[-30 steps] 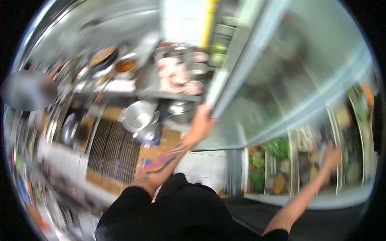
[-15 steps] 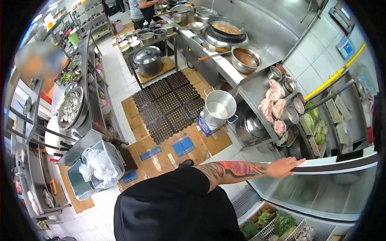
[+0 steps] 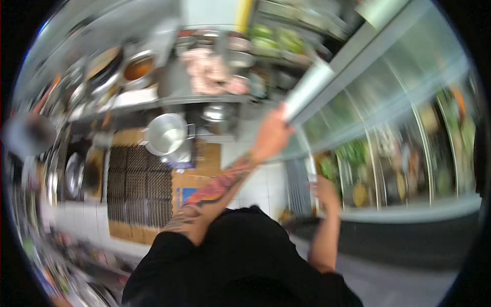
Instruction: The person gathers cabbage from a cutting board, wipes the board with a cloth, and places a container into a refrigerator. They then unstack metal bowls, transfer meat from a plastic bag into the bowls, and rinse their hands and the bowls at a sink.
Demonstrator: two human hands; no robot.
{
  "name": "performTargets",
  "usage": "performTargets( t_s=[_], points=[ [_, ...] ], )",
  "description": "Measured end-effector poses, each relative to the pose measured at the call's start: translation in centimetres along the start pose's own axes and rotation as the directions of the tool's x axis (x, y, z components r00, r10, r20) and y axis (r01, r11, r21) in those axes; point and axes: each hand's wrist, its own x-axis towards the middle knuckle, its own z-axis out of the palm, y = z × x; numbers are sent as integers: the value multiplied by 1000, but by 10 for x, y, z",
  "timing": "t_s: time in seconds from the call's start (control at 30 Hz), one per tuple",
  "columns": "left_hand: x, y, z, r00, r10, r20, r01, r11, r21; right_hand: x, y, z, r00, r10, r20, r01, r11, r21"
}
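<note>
My tattooed left arm reaches forward, and my left hand (image 3: 272,134) is closed at the near edge of a glass refrigerator door (image 3: 353,107), which stands swung out. My right hand (image 3: 326,193) is at the near side of the refrigerator opening, close to the shelves; its fingers are smeared by motion, so I cannot make out their pose. Inside the refrigerator, leafy greens (image 3: 353,153) and other produce sit in rows between white dividers. The whole view is blurred.
A tall metal pot (image 3: 167,134) stands low in front of the steel counter. Raw pink meat (image 3: 205,71) lies on that counter beside several metal containers. A pan of brown liquid (image 3: 138,69) is to its left. A black rubber mat (image 3: 139,181) and cardboard cover part of the floor.
My view has turned right, toward the refrigerator. My left hand stays at the door, which now shows more of the shelves. My right hand has come into view.
</note>
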Motion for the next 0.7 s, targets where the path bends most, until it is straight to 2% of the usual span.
performTargets(
  t_s=[0.03,0.07,0.1,0.13,0.17,0.2,0.27,0.3,0.37,0.43,0.47,0.5,0.57,0.6,0.63,0.67,0.7],
  points=[
    [0,5,-4,995,-57,84,62,997,-53,19,40,66,935,-338,110,356,887,-295],
    [-6,1,0,997,57,54,-61,995,80,9,19,96,872,-381,307,453,866,-212],
    [-11,-16,7,971,240,18,-240,960,143,-7,-14,112,826,-383,413,447,892,-66],
    [-14,-18,6,942,334,37,-335,928,164,-21,-31,125,844,-398,359,415,909,30],
    [-17,-19,5,928,373,25,-371,912,172,-32,-42,133,854,-417,310,400,909,120],
    [-22,-19,7,935,352,52,-355,920,165,-40,-42,132,873,-394,287,370,919,134],
    [-30,-17,8,935,345,82,-353,926,136,-49,-42,126,943,-283,175,276,959,64],
    [-33,-14,8,928,364,84,-371,922,112,-54,-39,123,967,-245,67,247,969,-20],
    [-40,-9,6,909,406,91,-413,907,80,-62,-36,115,988,-151,-18,149,985,-92],
    [-48,2,-7,911,312,270,-323,946,-3,-68,-29,118,987,-138,-77,137,990,-13],
    [-52,7,-14,905,339,258,-323,941,-101,-70,-28,120,983,-135,-126,144,988,60],
    [-57,1,-19,902,341,263,-323,940,-109,-74,-33,119,983,-126,-130,135,989,63],
    [-73,-32,-32,825,283,489,-163,948,-273,-84,-48,115,991,-95,-99,104,990,93],
    [-89,-48,-43,805,177,566,-18,962,-274,-80,-42,127,992,-84,-98,94,991,98],
    [-109,-67,-59,766,73,639,124,958,-258,-70,-29,145,965,-130,-229,167,974,153],
    [-131,-90,-78,702,-12,712,130,985,-111,-63,-21,159,918,-165,-359,247,949,195],
    [-157,-121,-99,633,-105,767,119,992,38,-60,-19,166,919,-158,-361,243,949,201]
  ],
)
